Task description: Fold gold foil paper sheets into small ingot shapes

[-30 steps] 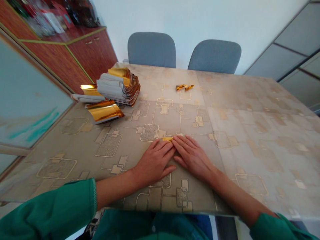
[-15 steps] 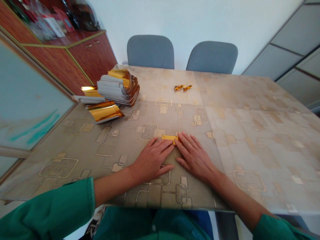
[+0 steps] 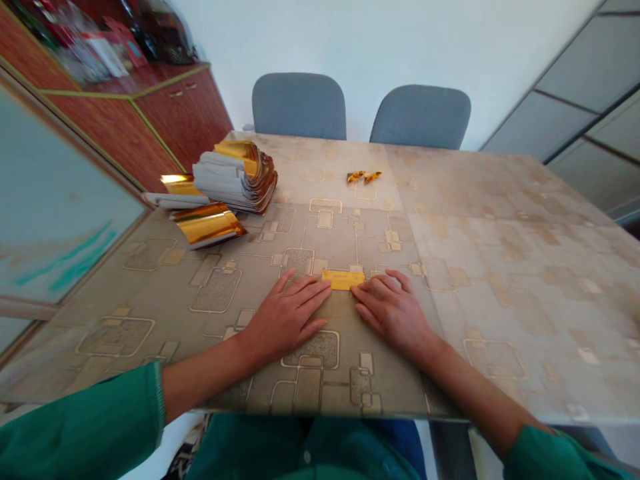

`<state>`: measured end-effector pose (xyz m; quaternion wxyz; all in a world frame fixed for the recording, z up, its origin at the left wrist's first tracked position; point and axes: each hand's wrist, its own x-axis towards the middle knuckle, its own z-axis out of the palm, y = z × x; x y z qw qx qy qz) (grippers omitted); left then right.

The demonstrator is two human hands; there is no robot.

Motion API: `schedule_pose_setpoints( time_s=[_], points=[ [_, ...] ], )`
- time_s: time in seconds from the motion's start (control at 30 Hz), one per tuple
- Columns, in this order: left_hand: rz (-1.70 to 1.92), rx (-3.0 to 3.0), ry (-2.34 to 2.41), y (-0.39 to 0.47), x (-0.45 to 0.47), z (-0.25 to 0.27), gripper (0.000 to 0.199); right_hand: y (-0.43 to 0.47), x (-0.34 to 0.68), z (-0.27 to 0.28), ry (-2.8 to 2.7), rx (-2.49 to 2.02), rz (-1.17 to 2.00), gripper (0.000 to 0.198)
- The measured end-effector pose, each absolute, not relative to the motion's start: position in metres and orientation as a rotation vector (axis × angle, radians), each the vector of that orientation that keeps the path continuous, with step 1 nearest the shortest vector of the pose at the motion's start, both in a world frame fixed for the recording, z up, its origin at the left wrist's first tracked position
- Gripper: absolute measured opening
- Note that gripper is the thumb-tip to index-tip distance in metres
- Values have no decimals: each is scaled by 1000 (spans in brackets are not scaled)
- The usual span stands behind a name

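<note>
A small folded strip of gold paper (image 3: 343, 279) lies flat on the patterned tablecloth in front of me. My left hand (image 3: 287, 310) rests palm down at its left end, fingers stretched out and the fingertips touching or just beside the edge. At the lower right corner of the strip is my right hand (image 3: 393, 305), its index fingertip on or against the paper. The thumb of that hand lies apart below, while the other fingers are bent and slightly lifted. Farther back sit two small twisted gold pieces (image 3: 365, 177).
A thick stack of folded gold-and-white paper (image 3: 227, 177) stands at the back left, with a loose curved gold sheet (image 3: 207, 223) before it. Two grey-blue chairs (image 3: 299, 107) are behind the table (image 3: 500, 280). A wooden cabinet (image 3: 183, 110) stands beyond the left corner.
My hands have drawn apart, the left one moving left and the right one slightly right. More of the gold strip shows between them. The right fingers have bent and lifted.
</note>
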<state>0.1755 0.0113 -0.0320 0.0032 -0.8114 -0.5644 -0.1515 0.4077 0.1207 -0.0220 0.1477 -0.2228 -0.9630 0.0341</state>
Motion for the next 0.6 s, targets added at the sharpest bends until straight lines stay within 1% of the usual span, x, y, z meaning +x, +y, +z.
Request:
schedule_pose_setpoints(
  time_s=[0.1, 0.2, 0.23, 0.43, 0.6],
  points=[
    [-448, -2516, -1740, 16, 177, -27, 38, 125, 402, -22, -2737, -658, 106, 22],
    [-363, -2513, -1693, 30, 186, -23, 30, 127, 396, -26, -2697, -737, 56, 21],
    [-330, -2494, -1701, 34, 189, -22, 31, 127, 394, -28, -2684, -765, 27, 20],
    [-273, -2513, -1718, 43, 191, -22, 42, 126, 389, -34, -2733, -848, -120, 24],
    [-280, -2558, -1740, 34, 183, -25, 56, 125, 392, -31, -2741, -885, -84, 30]
  ],
)
